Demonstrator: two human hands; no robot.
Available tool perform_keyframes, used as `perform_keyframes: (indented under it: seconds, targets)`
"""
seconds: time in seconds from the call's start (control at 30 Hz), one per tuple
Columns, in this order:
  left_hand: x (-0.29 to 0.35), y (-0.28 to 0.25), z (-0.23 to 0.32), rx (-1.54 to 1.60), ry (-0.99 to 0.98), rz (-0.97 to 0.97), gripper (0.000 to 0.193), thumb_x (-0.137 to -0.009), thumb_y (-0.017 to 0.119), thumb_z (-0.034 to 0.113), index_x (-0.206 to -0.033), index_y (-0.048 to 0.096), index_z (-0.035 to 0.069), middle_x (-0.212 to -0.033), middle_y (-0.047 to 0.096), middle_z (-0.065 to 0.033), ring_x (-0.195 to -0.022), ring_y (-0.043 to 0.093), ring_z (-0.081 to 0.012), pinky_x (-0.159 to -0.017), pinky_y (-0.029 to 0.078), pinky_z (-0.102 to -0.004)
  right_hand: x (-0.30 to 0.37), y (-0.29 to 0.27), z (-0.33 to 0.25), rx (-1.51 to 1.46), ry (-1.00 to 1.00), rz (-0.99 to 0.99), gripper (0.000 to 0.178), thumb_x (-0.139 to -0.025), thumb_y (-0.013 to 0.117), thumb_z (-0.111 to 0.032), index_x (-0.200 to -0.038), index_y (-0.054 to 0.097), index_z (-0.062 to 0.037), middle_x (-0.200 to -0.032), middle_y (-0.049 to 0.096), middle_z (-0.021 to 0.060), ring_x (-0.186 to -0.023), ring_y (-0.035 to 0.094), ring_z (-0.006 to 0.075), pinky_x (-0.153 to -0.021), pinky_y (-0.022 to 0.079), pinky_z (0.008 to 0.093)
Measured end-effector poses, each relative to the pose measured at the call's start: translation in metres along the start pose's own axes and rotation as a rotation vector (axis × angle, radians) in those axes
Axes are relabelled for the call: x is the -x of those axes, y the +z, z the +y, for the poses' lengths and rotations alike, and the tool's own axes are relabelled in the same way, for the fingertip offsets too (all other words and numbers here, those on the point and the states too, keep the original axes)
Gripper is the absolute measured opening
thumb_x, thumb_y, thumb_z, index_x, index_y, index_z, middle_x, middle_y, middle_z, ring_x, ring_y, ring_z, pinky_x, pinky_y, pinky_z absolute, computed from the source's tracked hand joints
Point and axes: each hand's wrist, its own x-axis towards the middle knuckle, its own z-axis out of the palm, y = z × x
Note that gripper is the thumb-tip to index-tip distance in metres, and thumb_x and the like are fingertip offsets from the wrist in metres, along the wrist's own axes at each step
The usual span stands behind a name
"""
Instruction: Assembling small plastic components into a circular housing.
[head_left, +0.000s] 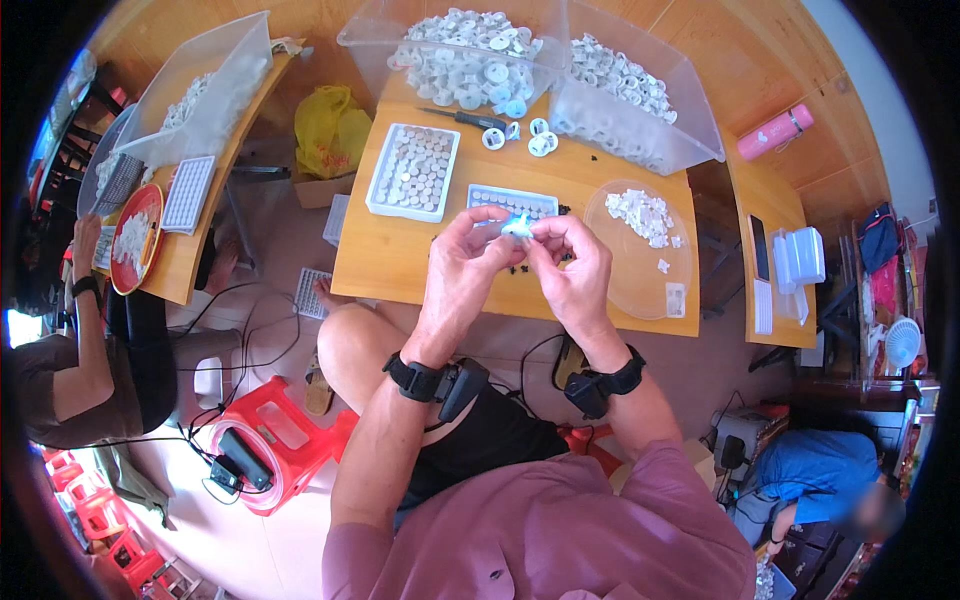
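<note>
Over the near part of the wooden table, my left hand [466, 262] and my right hand [574, 268] pinch one small white plastic part [518, 229] between their fingertips. It looks bright and bluish, and the fingers partly cover it. Just beyond my fingers lies a small tray [480, 189] of round discs, partly hidden by my hands. Left of it stands a bigger white tray [405, 212] filled with round, coin-like discs. Small black pieces [565, 210] are scattered around my hands. To the right, a clear round tray [632, 292] carries a heap of little white plastic pieces [640, 216].
At the table's back stand two clear bins, a left bin [376, 52] and a right bin [690, 140], full of white parts. A screwdriver [465, 117] and several round white parts [541, 144] lie before them. A red stool [290, 420] with cables is at left; another person's arm [82, 350] works beyond.
</note>
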Motion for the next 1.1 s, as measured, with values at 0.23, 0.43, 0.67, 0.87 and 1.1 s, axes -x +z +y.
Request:
perform_keyframes:
  seconds: [0.23, 0.43, 0.67, 0.87, 1.1]
  targets:
    - [-0.008, 0.0, -0.003, 0.069, 0.04, 0.041, 0.017, -0.093, 0.06, 0.002, -0.108, 0.053, 0.001, -0.096, 0.069, -0.0119, -0.086, 0.067, -0.0153, -0.081, 0.055, -0.0284, -0.006, 0.004, -0.001, 0.09, -0.121, -0.003, 0.011, -0.081, 0.07, 0.002, -0.09, 0.064, -0.0025, -0.08, 0.066, 0.0058, -0.059, 0.06, 0.0109, -0.051, 0.045, 0.0244]
    - [-0.009, -0.001, 0.002, 0.037, 0.068, 0.104, 0.016, -0.09, 0.059, -0.002, -0.105, 0.054, 0.0, -0.092, 0.068, -0.0103, -0.084, 0.066, -0.0159, -0.078, 0.056, -0.0303, -0.012, 0.006, -0.009, 0.094, -0.117, -0.042, 0.013, -0.08, 0.07, 0.002, -0.091, 0.064, -0.0023, -0.081, 0.066, 0.007, -0.06, 0.061, 0.0138, -0.053, 0.047, 0.027]
    - [0.001, -0.003, -0.007, 0.075, 0.03, 0.107, 0.011, -0.092, 0.056, -0.002, -0.102, 0.054, -0.002, -0.093, 0.068, -0.0135, -0.083, 0.067, -0.0179, -0.076, 0.056, -0.0309, -0.005, 0.006, -0.004, 0.093, -0.046, -0.121, 0.01, -0.083, 0.069, -0.001, -0.091, 0.064, -0.0026, -0.081, 0.068, 0.0098, -0.064, 0.065, 0.019, -0.057, 0.051, 0.0288]
    - [-0.007, 0.0, -0.01, 0.065, 0.081, 0.175, 0.025, -0.096, 0.057, 0.006, -0.119, 0.05, 0.001, -0.112, 0.065, -0.0152, -0.089, 0.067, -0.02, -0.08, 0.055, -0.032, -0.067, -0.014, 0.003, 0.172, -0.081, -0.3, 0.013, -0.089, 0.064, -0.009, -0.099, 0.067, -0.0018, -0.077, 0.07, 0.0083, -0.063, 0.065, 0.0127, -0.055, 0.049, 0.0254]
    - [-0.015, -0.014, -0.001, 0.087, 0.077, 0.266, 0.026, -0.097, 0.056, 0.009, -0.121, 0.05, 0.002, -0.115, 0.064, -0.0141, -0.089, 0.067, -0.0205, -0.077, 0.055, -0.0299, -0.159, -0.025, -0.046, -0.142, -0.118, 0.075, 0.014, -0.089, 0.066, -0.01, -0.097, 0.069, 0.0008, -0.074, 0.067, 0.0011, -0.063, 0.06, 0.0065, -0.054, 0.045, 0.021]
